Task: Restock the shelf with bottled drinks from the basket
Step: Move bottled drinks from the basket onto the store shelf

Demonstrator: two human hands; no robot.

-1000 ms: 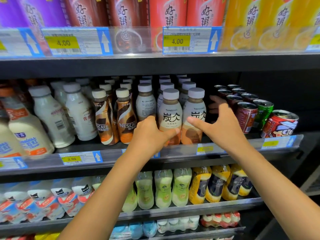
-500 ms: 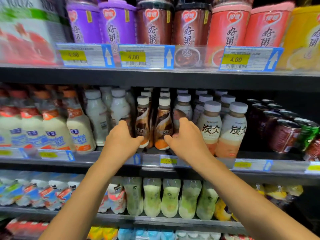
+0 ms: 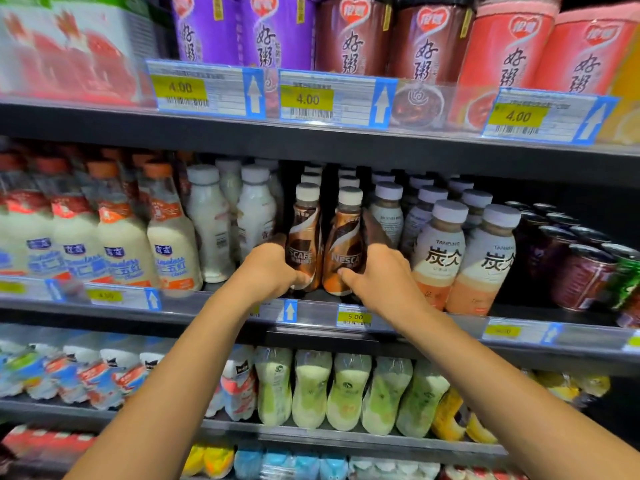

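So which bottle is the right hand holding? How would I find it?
Look at the middle shelf, just above the yellow 5.00 price tag. Two brown coffee bottles stand there in front; the right hand grips the right-hand coffee bottle. It is coppery orange, while its neighbour is darker brown.

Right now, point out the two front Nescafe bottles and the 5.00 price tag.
Left Nescafe bottle (image 3: 302,237): head view, label.
Right Nescafe bottle (image 3: 346,244): head view, label.
5.00 price tag (image 3: 354,317): head view, yellow patch.
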